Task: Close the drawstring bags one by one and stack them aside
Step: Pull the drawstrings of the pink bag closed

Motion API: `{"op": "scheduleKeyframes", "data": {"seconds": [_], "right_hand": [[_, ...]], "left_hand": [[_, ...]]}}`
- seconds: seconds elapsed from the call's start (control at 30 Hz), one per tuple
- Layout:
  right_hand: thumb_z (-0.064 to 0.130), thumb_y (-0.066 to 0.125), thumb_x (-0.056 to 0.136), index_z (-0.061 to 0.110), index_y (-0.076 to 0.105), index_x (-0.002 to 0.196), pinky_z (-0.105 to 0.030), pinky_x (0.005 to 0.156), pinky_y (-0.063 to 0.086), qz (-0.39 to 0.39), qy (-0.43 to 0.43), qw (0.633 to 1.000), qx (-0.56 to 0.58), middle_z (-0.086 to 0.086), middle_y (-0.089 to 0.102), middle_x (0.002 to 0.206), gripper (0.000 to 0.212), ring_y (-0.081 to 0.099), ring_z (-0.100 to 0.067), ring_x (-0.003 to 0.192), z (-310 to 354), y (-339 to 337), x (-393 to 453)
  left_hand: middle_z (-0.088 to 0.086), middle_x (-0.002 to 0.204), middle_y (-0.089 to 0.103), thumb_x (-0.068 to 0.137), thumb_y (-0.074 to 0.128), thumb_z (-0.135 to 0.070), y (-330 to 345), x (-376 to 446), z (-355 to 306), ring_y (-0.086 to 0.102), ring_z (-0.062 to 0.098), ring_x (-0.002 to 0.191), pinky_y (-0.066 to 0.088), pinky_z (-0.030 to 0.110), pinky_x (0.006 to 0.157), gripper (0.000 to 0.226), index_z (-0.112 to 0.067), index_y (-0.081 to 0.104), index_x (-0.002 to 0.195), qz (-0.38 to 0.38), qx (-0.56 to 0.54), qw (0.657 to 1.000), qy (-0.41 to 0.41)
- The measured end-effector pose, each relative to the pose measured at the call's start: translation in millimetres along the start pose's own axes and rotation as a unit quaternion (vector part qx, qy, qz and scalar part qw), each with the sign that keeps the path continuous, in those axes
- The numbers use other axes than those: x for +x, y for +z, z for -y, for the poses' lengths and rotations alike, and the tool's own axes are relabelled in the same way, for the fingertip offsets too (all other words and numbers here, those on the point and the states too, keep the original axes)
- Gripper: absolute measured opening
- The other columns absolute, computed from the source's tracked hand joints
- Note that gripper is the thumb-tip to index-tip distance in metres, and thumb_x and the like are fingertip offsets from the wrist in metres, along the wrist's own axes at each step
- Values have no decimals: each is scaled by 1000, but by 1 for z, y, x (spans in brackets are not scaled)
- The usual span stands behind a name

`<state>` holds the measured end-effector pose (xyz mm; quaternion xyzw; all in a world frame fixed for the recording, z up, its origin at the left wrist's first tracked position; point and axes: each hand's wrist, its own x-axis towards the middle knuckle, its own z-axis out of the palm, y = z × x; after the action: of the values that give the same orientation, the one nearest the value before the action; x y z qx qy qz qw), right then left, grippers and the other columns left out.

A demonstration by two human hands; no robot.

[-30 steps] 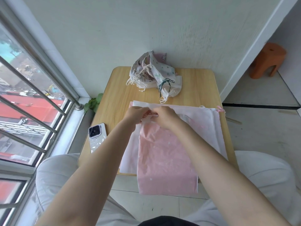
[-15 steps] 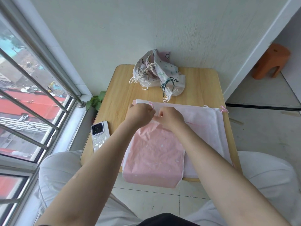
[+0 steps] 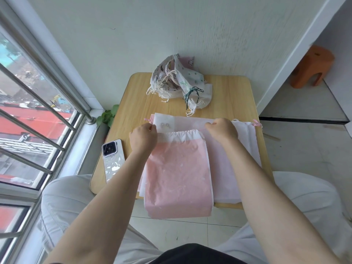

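**On the wooden surface: both hands at the mouth of the pink bag**

On the small light-wood surface (image 3: 228, 92), a pink translucent drawstring bag (image 3: 179, 178) lies flat on top of a layer of white translucent bags (image 3: 245, 141). Its bottom end hangs over the near edge, above the tiled floor. Its white top band (image 3: 179, 135) is gathered into pleats between the two hands.

Left hand (image 3: 143, 139) sits at the left end of the band, fingers curled into a fist, apparently pinching the cord there; the cord itself is too small to make out. Right hand (image 3: 222, 130) sits at the right end of the band, fingers also curled tight, same story: pinch grip, cord hidden. Hands are apart, one at each side of the bag mouth.

Far side of the surface, against the wall: a pile of patterned white cloth drawstring bags (image 3: 177, 80), mouths cinched, white cords and one dark green cord (image 3: 193, 94) trailing toward the near side. Well apart from the pink bag.

Left edge of the surface: white smartphone, face down (image 3: 113, 159), just beside the left forearm, not touching the bags.

Pink cord ends (image 3: 256, 123) stick out at the right edge of the white layer. Orange plastic stool (image 3: 312, 67) stands on the floor at right. Barred window (image 3: 38, 121) at left.
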<state>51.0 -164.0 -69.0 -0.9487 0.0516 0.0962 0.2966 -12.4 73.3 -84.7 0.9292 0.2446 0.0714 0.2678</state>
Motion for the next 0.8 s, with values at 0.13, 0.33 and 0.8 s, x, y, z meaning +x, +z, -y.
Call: {"op": "scheduleKeyframes", "data": {"seconds": [0.13,0.33,0.8], "right_hand": [[35,54,94,17,42,67,-29,52,28,36,78,953,289,0,39,61,34,35,-19,56,-3,1,4],[21,51,100,6,51,85,-39,81,54,149,133,656,727,-11,63,78,21,69,-28,84,13,1,-7],[20,46,96,7,54,96,-24,42,36,-85,216,883,408,-7,47,67,15,47,-20,48,-18,-2,16]], "left_hand": [[7,69,56,94,43,-22,-1,-1,5,49,31,73,35,37,76,32,-6,62,74,10,11,1000,3],[3,56,39,93,43,-23,5,-4,3,40,27,62,26,34,65,36,-11,39,59,32,-1,999,24],[3,75,51,101,32,-22,0,5,18,46,25,77,27,38,85,36,-16,51,72,38,168,983,58]]}}
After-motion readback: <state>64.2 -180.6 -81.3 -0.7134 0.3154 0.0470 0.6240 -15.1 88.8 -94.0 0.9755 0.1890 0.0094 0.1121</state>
